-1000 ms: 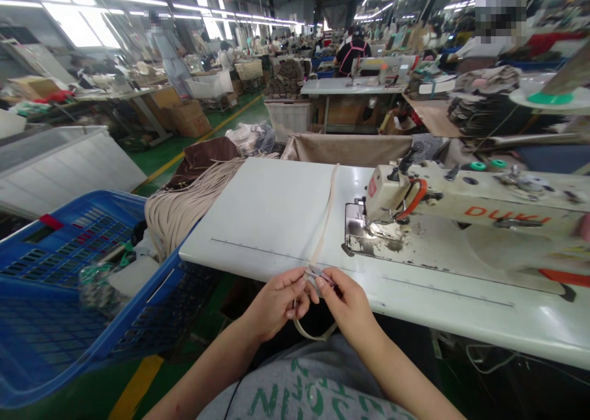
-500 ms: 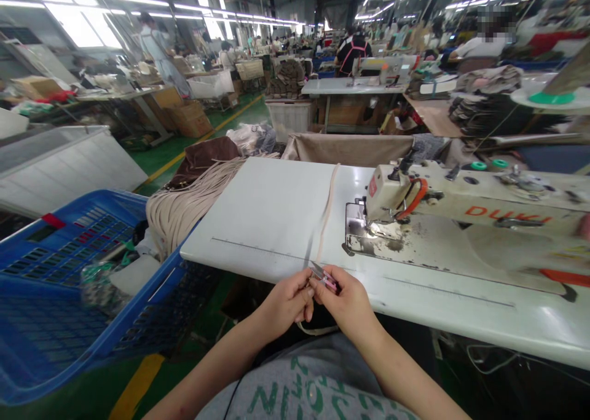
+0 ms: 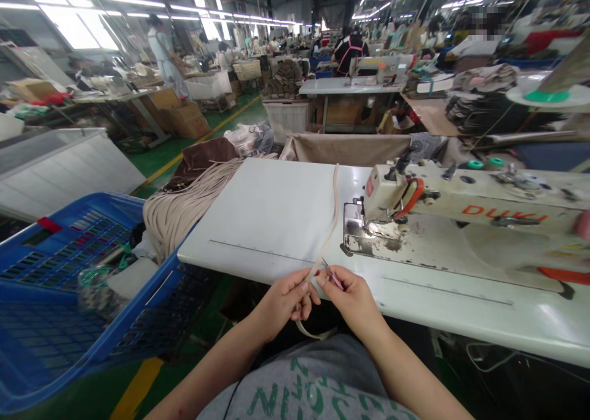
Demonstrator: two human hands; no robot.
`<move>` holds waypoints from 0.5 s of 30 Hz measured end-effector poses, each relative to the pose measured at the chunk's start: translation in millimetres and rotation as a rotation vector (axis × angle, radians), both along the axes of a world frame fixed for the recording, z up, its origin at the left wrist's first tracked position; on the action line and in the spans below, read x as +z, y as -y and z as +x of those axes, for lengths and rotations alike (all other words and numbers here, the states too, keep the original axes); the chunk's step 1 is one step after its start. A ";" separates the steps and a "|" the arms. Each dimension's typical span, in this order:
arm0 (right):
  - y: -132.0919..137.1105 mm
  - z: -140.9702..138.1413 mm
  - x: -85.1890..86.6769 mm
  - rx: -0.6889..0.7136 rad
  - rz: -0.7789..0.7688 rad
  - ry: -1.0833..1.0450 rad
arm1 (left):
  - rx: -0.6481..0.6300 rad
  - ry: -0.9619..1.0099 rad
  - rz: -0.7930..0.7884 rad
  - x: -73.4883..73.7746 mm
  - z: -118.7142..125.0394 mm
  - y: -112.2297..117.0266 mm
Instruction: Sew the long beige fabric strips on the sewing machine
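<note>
A long, narrow beige strip (image 3: 335, 211) runs over the white sewing table (image 3: 271, 205) to its front edge. There my left hand (image 3: 291, 297) is closed on it, pinching it between thumb and fingers. The strip's lower part hangs in a loop below the hand, near my lap. Pink-handled thread snips (image 3: 338, 281) sit in my right hand (image 3: 353, 294), closed around them. Their blades point up and left, close beside the strip. Whether the blades touch it I cannot tell.
A sewing machine (image 3: 461, 205) stands on the table's right. Many beige strips (image 3: 177, 214) hang over the left edge beside a blue plastic basket (image 3: 115, 340) holding bags and scraps. Behind the table is a brown fabric-lined bin (image 3: 345, 146). Other people work farther back.
The snips have turned and shifted slightly right, their blades now away from my left fingers. More of the strip shows at my left hand. The camera view has shifted slightly.
</note>
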State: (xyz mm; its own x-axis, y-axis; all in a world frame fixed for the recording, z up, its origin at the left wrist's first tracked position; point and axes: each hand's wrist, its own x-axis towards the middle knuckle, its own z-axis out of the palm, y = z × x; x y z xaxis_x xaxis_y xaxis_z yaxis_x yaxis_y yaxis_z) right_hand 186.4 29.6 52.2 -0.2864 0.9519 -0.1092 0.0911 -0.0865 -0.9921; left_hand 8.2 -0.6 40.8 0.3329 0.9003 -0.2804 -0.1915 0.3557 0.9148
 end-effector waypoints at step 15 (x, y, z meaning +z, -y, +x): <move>5.8 7.6 0.8 0.024 0.447 0.609 | 0.065 0.162 -0.047 15.9 5.0 -0.1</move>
State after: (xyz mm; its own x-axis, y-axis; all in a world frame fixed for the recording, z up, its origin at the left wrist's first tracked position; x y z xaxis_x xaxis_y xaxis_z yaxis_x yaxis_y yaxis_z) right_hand 194.0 23.8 53.0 -0.3199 0.9370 0.1403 0.6314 0.3212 -0.7058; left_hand 13.3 -0.5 56.7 0.3191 0.9084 -0.2700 -0.3591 0.3796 0.8526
